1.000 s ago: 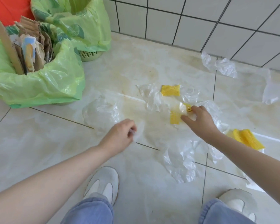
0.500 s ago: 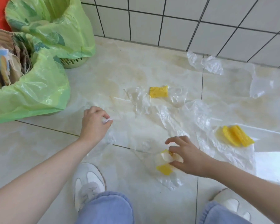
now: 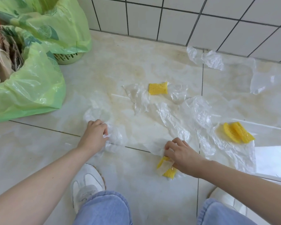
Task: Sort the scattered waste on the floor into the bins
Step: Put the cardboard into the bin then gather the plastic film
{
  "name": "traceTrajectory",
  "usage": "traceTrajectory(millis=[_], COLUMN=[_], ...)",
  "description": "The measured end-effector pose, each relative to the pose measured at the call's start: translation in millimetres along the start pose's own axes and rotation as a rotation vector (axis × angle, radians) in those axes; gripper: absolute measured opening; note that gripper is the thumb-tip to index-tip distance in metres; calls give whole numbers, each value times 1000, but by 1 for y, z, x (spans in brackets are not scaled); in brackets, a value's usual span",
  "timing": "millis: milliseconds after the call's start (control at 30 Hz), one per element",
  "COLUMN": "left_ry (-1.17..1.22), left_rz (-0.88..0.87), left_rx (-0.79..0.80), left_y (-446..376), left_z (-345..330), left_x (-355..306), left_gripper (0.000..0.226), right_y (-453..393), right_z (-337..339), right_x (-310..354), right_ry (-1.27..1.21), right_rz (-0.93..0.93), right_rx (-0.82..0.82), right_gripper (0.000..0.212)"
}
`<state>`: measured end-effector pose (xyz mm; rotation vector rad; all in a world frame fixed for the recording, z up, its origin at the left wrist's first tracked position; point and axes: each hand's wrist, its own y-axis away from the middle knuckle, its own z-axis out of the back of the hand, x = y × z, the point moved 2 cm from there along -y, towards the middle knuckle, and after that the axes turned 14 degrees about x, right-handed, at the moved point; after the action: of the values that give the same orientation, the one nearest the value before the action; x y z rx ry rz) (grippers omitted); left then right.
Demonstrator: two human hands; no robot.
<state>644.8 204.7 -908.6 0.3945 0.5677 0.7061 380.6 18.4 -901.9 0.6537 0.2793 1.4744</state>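
Observation:
Clear plastic bags and yellow foam nets lie scattered on the pale tiled floor. My left hand (image 3: 96,133) is closed on a crumpled clear plastic bag (image 3: 115,137) at the floor's middle left. My right hand (image 3: 180,153) holds a yellow foam net (image 3: 168,171) together with the edge of a large clear plastic sheet (image 3: 173,124). Another yellow foam net (image 3: 158,88) lies farther off near the centre. Two more yellow nets (image 3: 238,134) rest on plastic at the right. Two bins lined with green bags stand at the left: the near bin (image 3: 31,93) holds cardboard, the far bin (image 3: 55,26) stands behind it.
More clear plastic pieces (image 3: 208,58) lie by the white tiled wall (image 3: 185,18) and at the far right (image 3: 261,82). My white shoes (image 3: 86,184) and blue jeans (image 3: 104,208) are at the bottom of the view. A red object shows at the top left edge.
My right hand has drawn the yellow net back toward me and gathered plastic with it. My left hand has moved left and forward and closed on a clear bag.

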Motion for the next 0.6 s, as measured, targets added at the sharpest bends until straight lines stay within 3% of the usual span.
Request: traceTrajectory(millis=[133,367,433,600], left_ry=[55,188,250,301], left_rz=[-70,-185,-202,-246], left_rx=[-18,-46,-35,19], left_y=[-2,-16,-23,-47], left_z=[4,17,23,33], left_x=[-16,-70,-87,-120], left_gripper=[37,21,25,53], right_y=[1,12,12,8], right_z=[16,51,57,59], right_x=[-5,-18,-25,-45], right_ry=[-115,-537,-627,-780], right_rz=[-17,-106,-148,-235], right_rx=[7,-144,-193,-228], right_gripper=[27,6,10,46])
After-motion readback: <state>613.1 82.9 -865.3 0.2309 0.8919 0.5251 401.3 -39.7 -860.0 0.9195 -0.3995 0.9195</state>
